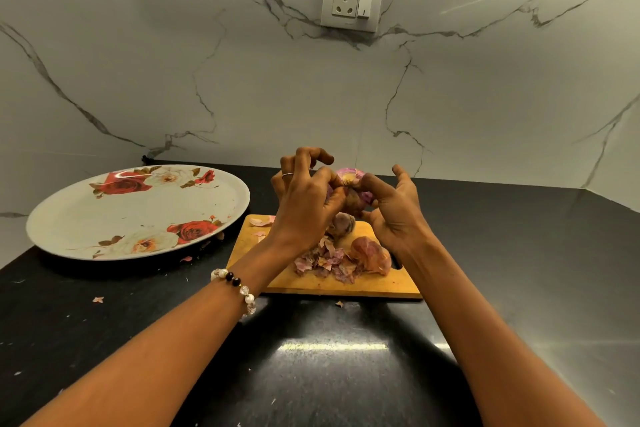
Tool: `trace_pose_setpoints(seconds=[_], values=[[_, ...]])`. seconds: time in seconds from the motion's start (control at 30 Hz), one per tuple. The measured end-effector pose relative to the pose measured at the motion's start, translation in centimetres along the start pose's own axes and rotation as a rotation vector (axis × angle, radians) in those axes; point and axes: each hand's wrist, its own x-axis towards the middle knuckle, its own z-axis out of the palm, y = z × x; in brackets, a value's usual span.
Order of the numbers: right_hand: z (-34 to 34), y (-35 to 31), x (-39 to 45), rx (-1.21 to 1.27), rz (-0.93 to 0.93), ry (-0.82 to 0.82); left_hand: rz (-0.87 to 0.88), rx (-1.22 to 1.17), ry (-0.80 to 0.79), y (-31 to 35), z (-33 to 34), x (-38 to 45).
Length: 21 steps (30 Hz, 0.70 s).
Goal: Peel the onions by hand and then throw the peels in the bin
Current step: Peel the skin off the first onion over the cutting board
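Setting: I look down from a head camera at a black stone counter [104,340] against a veined marble wall with a power socket [352,2].

Onion in hand: a purple onion [349,178] is held up in the air between both hands, above the far edge of a wooden chopping board [346,284]. Its pale cut end faces up and toward me; I judge its stem-to-root axis runs roughly upright, tilted my way.

Left hand: the left hand [308,198] is curled round the onion's left side, thumb and forefinger pinching at the skin near the top; the other fingers arch loosely above.

Right hand: the right hand [391,208] cradles the onion from the right, thumb pressed against it, the outer fingers spread and half open.

Key relation: the onion sits squarely between the two hands, touching both; the left does the pinching, so I judge the next strip of skin pulls leftward and down while the right steadies.

Board: two more onions wait there, one [341,224] under the hands and one [372,253] nearer right, beside a heap of peels [323,262].

Left of board: a large rose-patterned plate [62,225].

Bin: not in view.

Progress: peeling is mid-way, by my reading; no peels are binned yet.
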Motion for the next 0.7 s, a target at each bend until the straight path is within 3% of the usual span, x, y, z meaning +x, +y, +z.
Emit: trace_pose_setpoints(seconds=[0.3,0.5,0.7], values=[[0.0,0.1,0.1,0.075,0.057,0.033,0.256,0.207,0.049,-0.3,0.1,-0.1],[-0.4,-0.1,0.6,0.113,0.09,0.043,0.077,-0.004,-0.044,-0.4,-0.3,0.0],[-0.4,-0.4,0.3,0.176,0.12,0.038,0.03,-0.095,-0.115,-0.5,-1.1,0.2]])
